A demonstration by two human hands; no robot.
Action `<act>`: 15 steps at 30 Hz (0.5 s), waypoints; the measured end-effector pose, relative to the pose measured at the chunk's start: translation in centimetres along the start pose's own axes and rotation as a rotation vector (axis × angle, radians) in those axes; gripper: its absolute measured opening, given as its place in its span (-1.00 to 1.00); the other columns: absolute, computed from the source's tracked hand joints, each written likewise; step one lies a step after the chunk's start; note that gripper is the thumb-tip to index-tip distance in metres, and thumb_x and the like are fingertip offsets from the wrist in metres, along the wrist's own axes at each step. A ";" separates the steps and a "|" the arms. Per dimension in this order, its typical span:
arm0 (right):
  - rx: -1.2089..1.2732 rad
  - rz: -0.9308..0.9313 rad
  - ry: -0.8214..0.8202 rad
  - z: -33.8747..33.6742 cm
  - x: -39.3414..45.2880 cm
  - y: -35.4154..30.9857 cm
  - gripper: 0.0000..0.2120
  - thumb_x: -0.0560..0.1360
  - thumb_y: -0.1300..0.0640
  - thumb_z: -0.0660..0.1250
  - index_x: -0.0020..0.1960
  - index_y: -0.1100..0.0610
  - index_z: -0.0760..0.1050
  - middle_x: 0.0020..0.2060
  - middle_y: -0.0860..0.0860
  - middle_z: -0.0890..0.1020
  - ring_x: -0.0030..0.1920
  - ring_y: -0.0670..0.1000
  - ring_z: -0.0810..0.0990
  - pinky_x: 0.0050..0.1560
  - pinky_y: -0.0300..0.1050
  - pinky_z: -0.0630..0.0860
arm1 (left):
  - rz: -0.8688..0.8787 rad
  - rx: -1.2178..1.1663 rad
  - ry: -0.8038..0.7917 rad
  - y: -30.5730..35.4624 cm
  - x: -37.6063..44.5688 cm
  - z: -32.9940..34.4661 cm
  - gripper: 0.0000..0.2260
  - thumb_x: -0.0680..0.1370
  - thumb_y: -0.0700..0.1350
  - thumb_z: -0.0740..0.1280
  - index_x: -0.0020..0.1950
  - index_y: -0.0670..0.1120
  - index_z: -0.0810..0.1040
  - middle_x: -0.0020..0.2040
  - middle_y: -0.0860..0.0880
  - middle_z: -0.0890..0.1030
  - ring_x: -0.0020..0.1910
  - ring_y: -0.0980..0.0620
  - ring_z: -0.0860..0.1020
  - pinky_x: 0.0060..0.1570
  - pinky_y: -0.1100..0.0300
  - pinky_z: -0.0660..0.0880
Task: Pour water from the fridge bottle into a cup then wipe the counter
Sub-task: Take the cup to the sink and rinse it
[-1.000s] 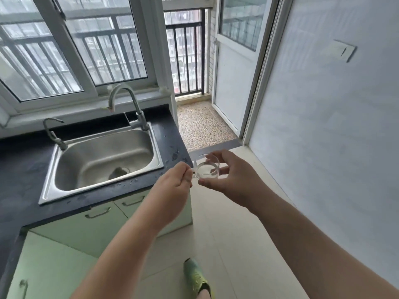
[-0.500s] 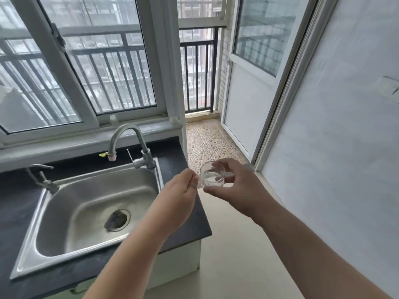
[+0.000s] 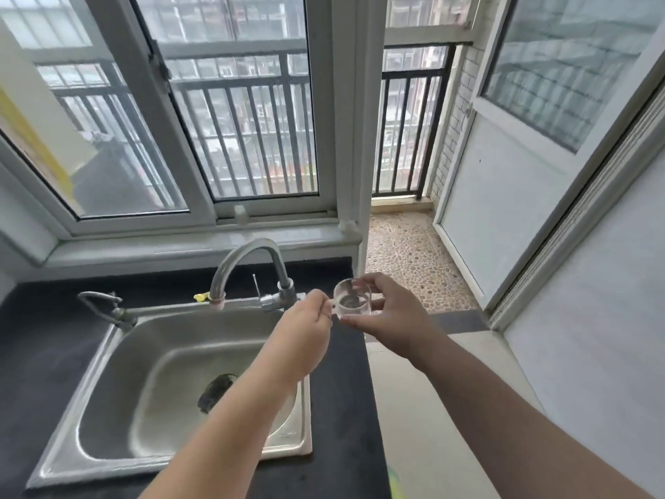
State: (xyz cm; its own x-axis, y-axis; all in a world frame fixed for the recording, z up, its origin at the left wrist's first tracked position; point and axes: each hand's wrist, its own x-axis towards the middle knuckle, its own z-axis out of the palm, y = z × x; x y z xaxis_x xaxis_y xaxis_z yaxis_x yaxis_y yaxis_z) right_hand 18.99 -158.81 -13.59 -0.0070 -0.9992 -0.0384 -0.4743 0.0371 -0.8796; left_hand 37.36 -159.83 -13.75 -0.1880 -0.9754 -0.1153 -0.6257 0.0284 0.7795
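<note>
A small clear glass cup (image 3: 352, 297) with a little water in it is held between both my hands above the right end of the dark counter (image 3: 342, 390). My left hand (image 3: 306, 329) pinches its handle from the left. My right hand (image 3: 390, 315) wraps around the cup's right side and bottom. The cup stays upright, just right of the tap. No fridge bottle or cloth is in sight.
A steel sink (image 3: 172, 383) with a curved tap (image 3: 248, 271) and a smaller side tap (image 3: 104, 307) fills the counter. Barred windows (image 3: 230, 113) rise behind it. To the right, pale floor (image 3: 424, 408), an open balcony door (image 3: 532, 145) and a white wall (image 3: 604, 318).
The view has come closer to the sink and counter, so the sink now sits right below my arms. Both hands keep the same hold on the cup.
</note>
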 end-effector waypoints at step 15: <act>-0.088 0.093 -0.243 4.1 22.3 11.8 -0.37 0.36 0.14 0.63 0.37 0.06 0.49 0.25 0.05 0.60 0.19 0.05 0.62 0.28 0.03 0.56 | -0.357 0.047 0.104 -7.4 19.5 7.6 -0.77 0.76 -0.03 0.10 0.17 -0.08 0.52 0.05 -0.11 0.67 0.07 -0.16 0.57 0.09 -0.08 0.52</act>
State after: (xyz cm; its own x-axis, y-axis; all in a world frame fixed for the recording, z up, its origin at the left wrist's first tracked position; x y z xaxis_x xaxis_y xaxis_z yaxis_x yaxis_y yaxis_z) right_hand 16.82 -180.63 -26.75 0.1525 -0.9591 -0.2387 -0.5559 0.1164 -0.8230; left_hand 32.58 -177.42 -26.47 0.1247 -0.9427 -0.3095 -0.6724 -0.3097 0.6723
